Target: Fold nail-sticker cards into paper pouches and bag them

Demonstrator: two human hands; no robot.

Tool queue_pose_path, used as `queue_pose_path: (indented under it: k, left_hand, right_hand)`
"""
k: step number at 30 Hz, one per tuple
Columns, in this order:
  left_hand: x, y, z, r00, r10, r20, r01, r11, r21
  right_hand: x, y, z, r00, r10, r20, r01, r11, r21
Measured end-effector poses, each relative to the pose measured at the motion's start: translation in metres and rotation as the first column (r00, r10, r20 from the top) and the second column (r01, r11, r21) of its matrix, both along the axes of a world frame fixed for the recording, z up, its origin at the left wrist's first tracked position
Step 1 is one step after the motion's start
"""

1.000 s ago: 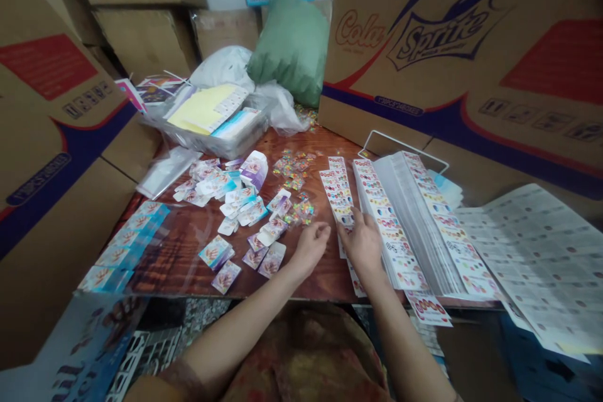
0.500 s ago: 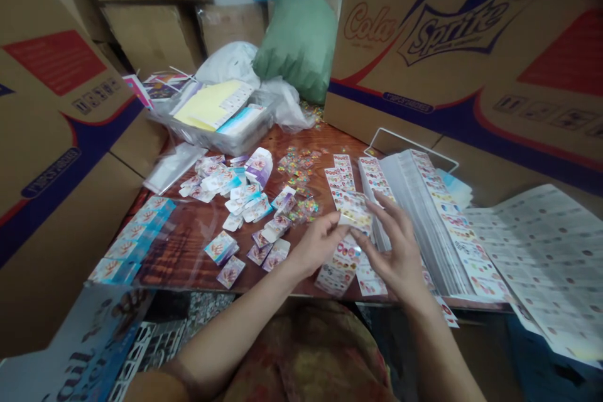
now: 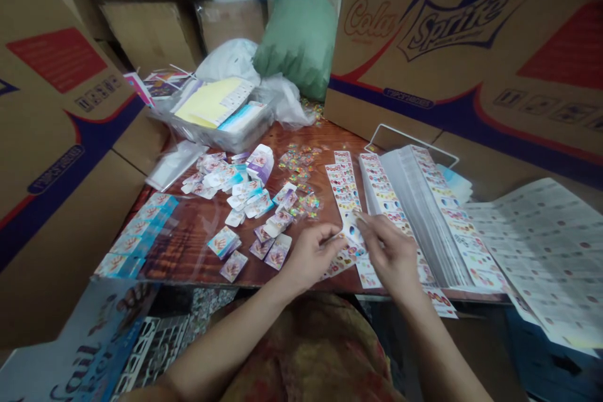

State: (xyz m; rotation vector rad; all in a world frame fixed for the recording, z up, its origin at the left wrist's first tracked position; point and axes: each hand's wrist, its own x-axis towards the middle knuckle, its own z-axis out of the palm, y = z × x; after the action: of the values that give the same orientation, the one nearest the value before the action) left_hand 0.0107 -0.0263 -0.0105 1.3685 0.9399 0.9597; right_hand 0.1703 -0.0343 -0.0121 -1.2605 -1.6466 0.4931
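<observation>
While half a second ago both hands held a sticker strip lifted clear above the table, the strip (image 3: 351,226) now lies lower, its far end bent up between the two hands and the rest trailing over the strips at the table's near edge. That puts the work at the stage of handling one strip apart from the row. The left hand (image 3: 308,254) is curled, thumb and forefinger pinching the strip's left edge. The right hand (image 3: 389,251) arches over it, fingertips pressed on the right edge; whether it grips or only steadies is hard to tell from here. Both forearms reach in from below, wrists low. Just right lies the fanned stack of sheets (image 3: 414,201); left, loose small packets (image 3: 245,201) on the wooden table (image 3: 188,245).
</observation>
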Motion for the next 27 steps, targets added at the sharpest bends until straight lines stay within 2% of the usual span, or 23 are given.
queue_pose_path:
  k: [3, 6, 8, 11, 14, 16, 18, 20, 21, 24, 27]
  left_hand:
    - [-0.005, 0.0, 0.002, 0.998, 0.061, -0.021, -0.06, 0.998, 0.018]
    - [-0.01, -0.001, 0.003, 0.999, 0.037, -0.032, -0.036, 0.999, 0.022]
    - [-0.014, -0.004, 0.001, 1.0, 0.027, 0.007, -0.027, 0.999, -0.019]
    - [-0.019, -0.009, -0.006, 1.0, -0.009, 0.01, 0.01, 0.996, -0.088]
    - [-0.023, -0.012, -0.013, 0.998, -0.05, -0.041, 0.046, 0.995, -0.092]
    - [-0.024, -0.012, -0.014, 0.999, -0.02, -0.025, 0.018, 0.997, -0.072]
    - [-0.023, -0.011, -0.012, 1.0, 0.027, 0.001, -0.027, 0.998, -0.063]
    - [-0.024, -0.01, -0.01, 0.998, 0.056, 0.013, -0.054, 0.996, -0.073]
    - [-0.024, -0.01, -0.009, 0.998, 0.066, 0.014, -0.064, 0.995, -0.08]
    - [-0.027, -0.011, -0.009, 0.998, 0.06, -0.01, -0.061, 0.992, -0.113]
    - [-0.03, -0.013, -0.012, 0.998, -0.044, -0.047, 0.036, 0.986, -0.164]
  right_hand:
    - [-0.003, -0.007, -0.004, 0.966, 0.172, 0.192, -0.179, 0.984, 0.021]
    - [-0.006, -0.013, -0.007, 0.943, 0.263, 0.201, -0.264, 0.964, -0.025]
    - [-0.007, -0.015, -0.009, 0.96, 0.249, 0.13, -0.242, 0.968, -0.065]
    - [-0.007, -0.012, -0.012, 0.993, 0.116, -0.016, -0.117, 0.981, -0.157]
    - [-0.006, -0.011, -0.015, 0.999, -0.034, -0.022, 0.031, 0.993, -0.111]
    - [-0.008, -0.012, -0.016, 0.998, 0.016, 0.061, -0.013, 0.998, -0.056]
    - [-0.012, -0.016, -0.015, 0.978, 0.167, 0.129, -0.16, 0.985, -0.062]
    - [-0.015, -0.019, -0.014, 0.952, 0.275, 0.134, -0.265, 0.96, -0.091]
    - [-0.016, -0.02, -0.014, 0.949, 0.292, 0.119, -0.281, 0.954, -0.101]
    - [-0.016, -0.02, -0.017, 0.969, 0.245, 0.006, -0.24, 0.955, -0.171]
    - [-0.013, -0.016, -0.022, 0.988, 0.128, -0.085, -0.145, 0.962, -0.233]
